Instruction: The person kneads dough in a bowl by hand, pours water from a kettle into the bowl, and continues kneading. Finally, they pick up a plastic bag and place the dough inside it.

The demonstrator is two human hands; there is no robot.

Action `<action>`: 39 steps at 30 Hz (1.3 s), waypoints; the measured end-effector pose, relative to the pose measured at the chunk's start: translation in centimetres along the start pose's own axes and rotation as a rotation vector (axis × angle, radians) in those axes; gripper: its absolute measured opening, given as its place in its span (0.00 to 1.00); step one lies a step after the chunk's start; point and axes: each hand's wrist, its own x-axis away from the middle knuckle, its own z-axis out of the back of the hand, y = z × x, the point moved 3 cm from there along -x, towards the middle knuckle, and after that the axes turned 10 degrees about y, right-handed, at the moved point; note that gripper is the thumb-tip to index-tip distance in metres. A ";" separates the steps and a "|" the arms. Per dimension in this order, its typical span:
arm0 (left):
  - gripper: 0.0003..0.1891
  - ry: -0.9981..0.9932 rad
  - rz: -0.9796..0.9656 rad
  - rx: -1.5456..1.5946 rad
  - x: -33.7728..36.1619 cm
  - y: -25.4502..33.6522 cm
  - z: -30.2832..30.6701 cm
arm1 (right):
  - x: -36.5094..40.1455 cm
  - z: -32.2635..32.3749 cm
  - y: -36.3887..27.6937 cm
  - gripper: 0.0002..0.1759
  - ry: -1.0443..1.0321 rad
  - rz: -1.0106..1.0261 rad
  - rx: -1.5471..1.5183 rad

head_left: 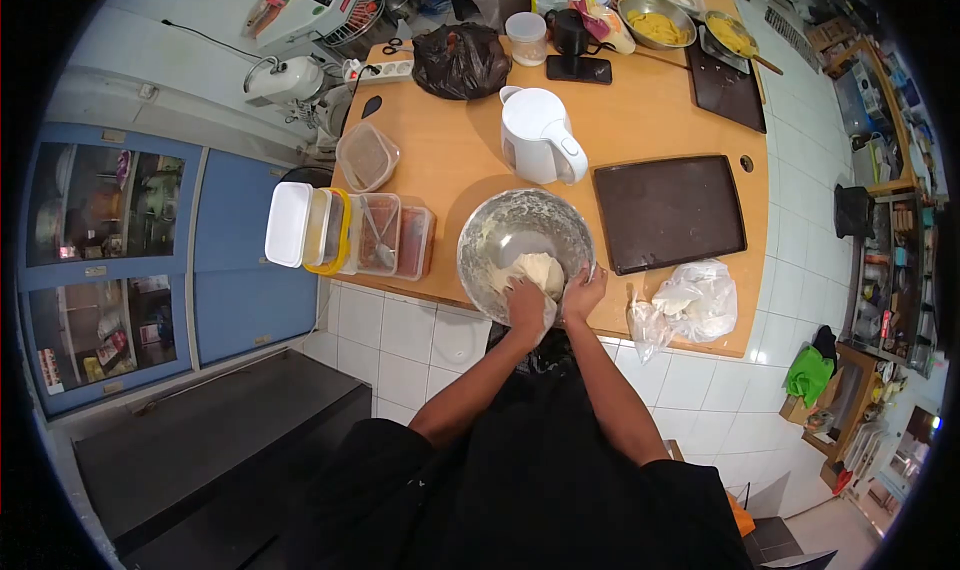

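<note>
A metal mixing bowl point(487, 232), its inside smeared with flour and dough, sits at the front edge of the wooden table. In it lies a pale lump of dough point(540, 268). My left hand point(526, 304) reaches over the near rim, its fingers pressed into the dough. At the bowl's right side, my right hand point(583, 295) grips the rim; some of its fingers are hidden. A white electric kettle point(535, 130) stands just behind the bowl.
Right of the bowl are a dark baking tray point(670, 213) and plastic bags point(700, 300). Plastic containers point(380, 235) stand at left. Farther back are a black plastic bag point(460, 62), a phone point(579, 69) and a bowl of yellow food point(656, 22).
</note>
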 end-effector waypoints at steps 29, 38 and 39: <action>0.13 0.011 0.068 0.510 -1.0 -0.7 5.6 | 2.1 0.3 0.5 0.12 0.026 -0.007 0.018; 0.23 0.322 0.062 0.489 -5.6 -6.1 3.8 | 1.8 0.6 -0.1 0.12 0.088 -0.035 0.029; 0.23 0.347 0.017 0.575 -5.0 -6.4 1.5 | 1.8 0.6 -0.1 0.11 0.095 -0.047 0.015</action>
